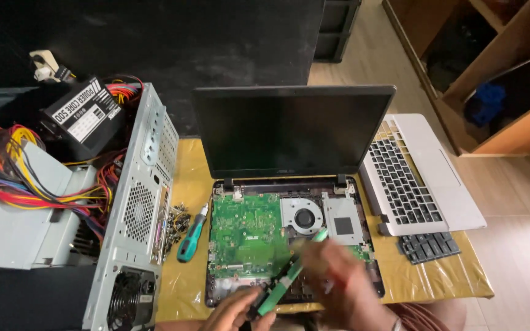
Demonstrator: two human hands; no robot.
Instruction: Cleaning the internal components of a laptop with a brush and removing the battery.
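One green screwdriver (289, 276), motion-blurred, tilted.

Looks like a little computer repair setup, more a home bench than a proper shop. The small table with a crinkly yellow plastic cover (437, 279) holds an opened black laptop with its green circuit board and round fan exposed (289, 245), and a removed silver-white keyboard panel (421, 175) sits beside it. On the left stands a grey metal desktop tower case with perforated panels (133, 214), plus a black boxy power supply trailing red, orange and yellow wires (84, 113). A teal-handled screwdriver (190, 238) lies next to a pile of small loose screws (178, 220). Light tiled floor and brown wooden shelving (510, 132) behind give it that spare-room feel.
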